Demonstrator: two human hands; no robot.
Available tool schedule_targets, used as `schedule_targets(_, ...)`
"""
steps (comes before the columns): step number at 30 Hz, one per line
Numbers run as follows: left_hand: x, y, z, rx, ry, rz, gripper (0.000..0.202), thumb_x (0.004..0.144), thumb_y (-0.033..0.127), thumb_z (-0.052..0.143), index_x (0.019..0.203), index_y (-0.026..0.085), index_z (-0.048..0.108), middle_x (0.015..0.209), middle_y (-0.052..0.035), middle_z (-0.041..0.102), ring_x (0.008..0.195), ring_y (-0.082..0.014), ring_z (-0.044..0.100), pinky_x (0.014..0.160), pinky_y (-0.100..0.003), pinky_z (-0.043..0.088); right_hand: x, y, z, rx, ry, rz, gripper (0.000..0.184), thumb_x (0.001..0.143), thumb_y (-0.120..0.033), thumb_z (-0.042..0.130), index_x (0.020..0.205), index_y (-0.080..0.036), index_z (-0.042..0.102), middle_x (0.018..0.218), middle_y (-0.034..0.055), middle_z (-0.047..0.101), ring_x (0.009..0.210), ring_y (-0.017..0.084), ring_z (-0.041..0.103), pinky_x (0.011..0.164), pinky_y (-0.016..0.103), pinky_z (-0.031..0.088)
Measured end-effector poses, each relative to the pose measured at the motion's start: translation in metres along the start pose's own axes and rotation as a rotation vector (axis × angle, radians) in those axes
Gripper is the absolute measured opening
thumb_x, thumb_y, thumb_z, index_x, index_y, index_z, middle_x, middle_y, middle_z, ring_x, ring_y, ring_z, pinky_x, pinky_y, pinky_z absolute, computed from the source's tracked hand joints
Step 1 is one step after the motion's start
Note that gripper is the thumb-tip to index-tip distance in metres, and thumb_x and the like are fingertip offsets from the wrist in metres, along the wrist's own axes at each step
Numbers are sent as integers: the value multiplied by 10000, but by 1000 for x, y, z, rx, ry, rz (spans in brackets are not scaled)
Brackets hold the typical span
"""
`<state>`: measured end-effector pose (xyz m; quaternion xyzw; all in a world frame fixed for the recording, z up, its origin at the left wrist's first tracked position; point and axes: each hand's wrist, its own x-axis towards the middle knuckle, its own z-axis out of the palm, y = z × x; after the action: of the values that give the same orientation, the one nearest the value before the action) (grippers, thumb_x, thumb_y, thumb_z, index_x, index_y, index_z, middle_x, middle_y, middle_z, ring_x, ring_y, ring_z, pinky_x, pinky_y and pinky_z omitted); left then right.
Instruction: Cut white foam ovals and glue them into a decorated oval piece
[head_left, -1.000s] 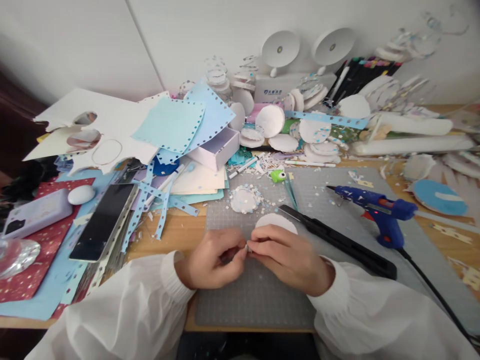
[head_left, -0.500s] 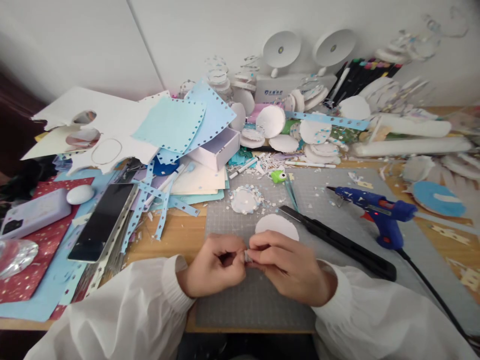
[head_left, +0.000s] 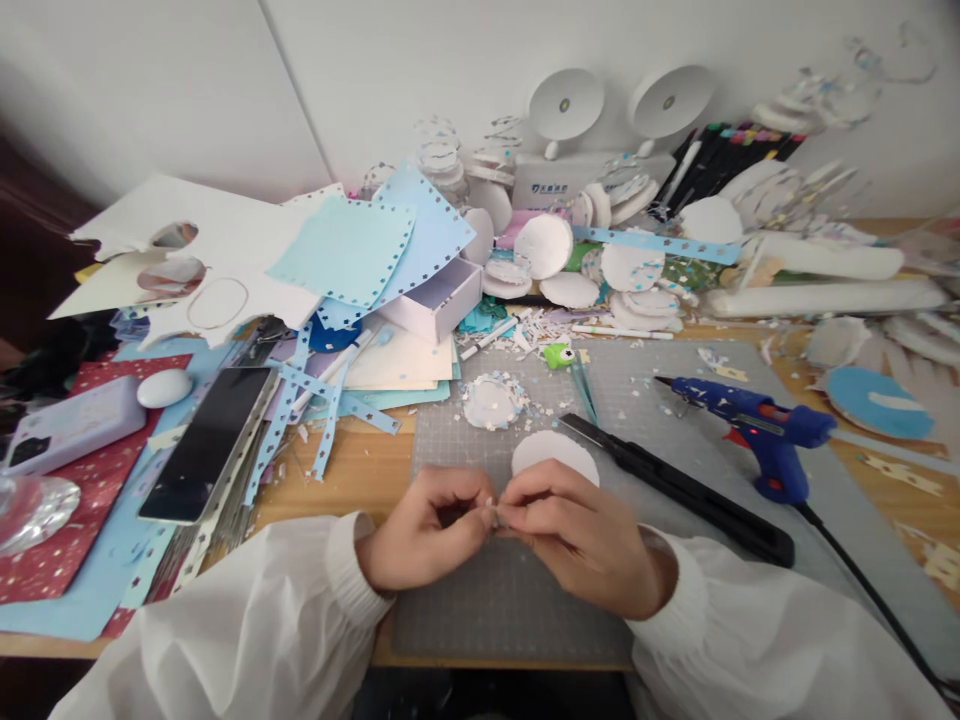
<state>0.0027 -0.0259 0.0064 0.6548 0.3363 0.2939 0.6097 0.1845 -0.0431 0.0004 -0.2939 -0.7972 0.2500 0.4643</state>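
Note:
Both my hands meet over the grey cutting mat (head_left: 517, 610), fingertips together. My left hand (head_left: 431, 530) is closed in a pinch, and my right hand (head_left: 581, 535) pinches from the other side. Between their fingertips shows a tiny whitish piece (head_left: 493, 508), mostly hidden, too small to make out. Just behind my right hand lies a white paper disc (head_left: 555, 455), partly covered by its fingers. Farther back is a small round of paper (head_left: 491, 400) ringed with loose white and pale blue bits. A black utility knife (head_left: 682, 490) lies slanting to the right of my right hand.
A blue glue gun (head_left: 750, 415) with a cord stands at right. Green-topped tweezers (head_left: 581, 380) lie behind the knife. On the left are a dark phone (head_left: 210, 440) and punched blue paper strips (head_left: 296, 410). White discs and a small open box (head_left: 435, 300) crowd the back.
My fingertips have shifted slightly around the tiny piece, which shows a little differently between them. The whole view has moved by a few pixels; everything else lies as before.

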Motion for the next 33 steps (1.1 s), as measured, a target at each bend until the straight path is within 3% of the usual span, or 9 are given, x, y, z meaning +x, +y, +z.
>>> schedule_targets(13,4,8,6,-31,81,-116,281,744,263,482,511,180,351,491,56,309,488,-70,283,478,-209,239,-3,5,4,-40,-33,-74,137,875,-56,515,849,-167,590,849,54,601,776,104,583,675,201,512)
schedule_targets(23,-11,4,25,-315,222,-279,244,742,282,459,545,186,352,487,85,241,438,-45,192,420,-184,178,-4,0,4,-233,-61,-239,167,909,-105,459,972,-169,600,892,70,632,804,136,582,700,234,530)
schedule_targets(29,-27,27,29,-429,223,-318,320,757,340,498,537,186,323,491,91,229,425,-35,170,406,-181,147,-8,-21,11,-6,73,-82,200,870,-68,511,986,-219,573,932,50,604,841,130,599,697,254,527)
schedule_targets(33,-41,34,28,-459,152,-314,335,753,338,537,531,181,341,457,93,247,402,-31,170,400,-196,124,-14,-43,17,58,126,-28,195,834,-51,563,943,-213,565,903,48,604,829,137,596,682,259,517)
